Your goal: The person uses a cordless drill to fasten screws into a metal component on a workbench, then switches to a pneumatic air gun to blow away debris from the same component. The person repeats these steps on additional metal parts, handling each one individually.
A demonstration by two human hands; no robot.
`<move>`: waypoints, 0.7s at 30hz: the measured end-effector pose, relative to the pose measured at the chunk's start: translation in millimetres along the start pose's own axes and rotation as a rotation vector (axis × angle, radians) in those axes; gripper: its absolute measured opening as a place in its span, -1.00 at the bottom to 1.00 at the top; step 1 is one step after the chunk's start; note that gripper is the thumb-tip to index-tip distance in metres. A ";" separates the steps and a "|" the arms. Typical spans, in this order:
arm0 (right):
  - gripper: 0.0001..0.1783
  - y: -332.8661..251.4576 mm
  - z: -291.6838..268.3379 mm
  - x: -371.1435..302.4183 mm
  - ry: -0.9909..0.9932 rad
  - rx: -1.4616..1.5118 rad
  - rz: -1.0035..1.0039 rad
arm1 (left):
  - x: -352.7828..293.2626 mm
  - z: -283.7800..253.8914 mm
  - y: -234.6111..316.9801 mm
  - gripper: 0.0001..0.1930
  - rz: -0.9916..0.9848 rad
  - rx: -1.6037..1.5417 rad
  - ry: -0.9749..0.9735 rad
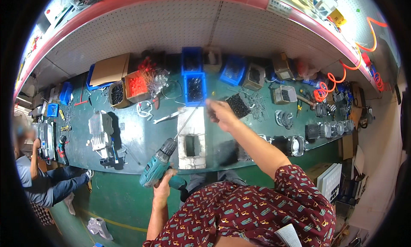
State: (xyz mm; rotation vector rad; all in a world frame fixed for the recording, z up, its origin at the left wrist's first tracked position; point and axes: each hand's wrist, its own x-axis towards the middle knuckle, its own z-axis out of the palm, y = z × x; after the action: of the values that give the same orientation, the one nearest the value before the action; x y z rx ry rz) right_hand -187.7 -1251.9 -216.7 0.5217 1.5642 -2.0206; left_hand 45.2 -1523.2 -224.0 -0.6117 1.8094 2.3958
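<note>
My left hand (163,183) grips the handle of a teal and black cordless drill (155,170). From its chuck a long thin driver bit (186,124) slants up and away, its tip close to the front of a blue bin of small dark parts (195,87). Just right of that tip is my right hand (220,114), thumb and fingers drawn together; whatever they pinch is too small to make out. Beneath the bit lies a white block with a rectangular opening (192,160), at the table's near edge.
A finned grey metal housing (101,131) stands on the left. Boxes of red caps (136,84) and black parts (116,95) line the back, and a black heap of screws (238,106) lies right. More housings (329,129) sit far right. A seated person (43,174) works at far left.
</note>
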 end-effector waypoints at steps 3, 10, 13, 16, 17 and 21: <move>-0.74 39.1 -11.3 77.7 0.133 -0.772 -0.318 | 7.1 -15.7 -10.1 -0.69 -0.014 -0.046 0.023; -0.85 41.4 7.4 173.7 0.089 -1.719 -0.515 | 8.5 -22.3 2.4 -0.63 -0.084 -0.049 0.071; -0.75 44.4 21.2 192.4 0.012 -1.890 -0.355 | 9.8 -26.0 -1.4 -0.61 -0.112 -0.134 0.085; -0.72 43.2 32.5 194.8 0.001 -1.848 -0.277 | 9.6 -26.5 0.6 -0.62 -0.123 -0.146 0.088; -0.71 43.8 29.2 199.5 0.009 -1.824 -0.256 | 11.4 -27.1 1.0 -0.63 -0.127 -0.146 0.080; -0.69 40.1 33.4 201.4 0.043 -1.773 -0.181 | 14.0 -34.6 2.8 -0.64 -0.130 -0.117 0.059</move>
State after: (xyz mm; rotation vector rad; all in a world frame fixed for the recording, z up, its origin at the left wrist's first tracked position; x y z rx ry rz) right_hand -320.8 -1326.3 -358.3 -0.3123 2.6257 -0.1070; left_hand 40.8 -1559.0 -234.2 -0.7937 1.6050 2.4337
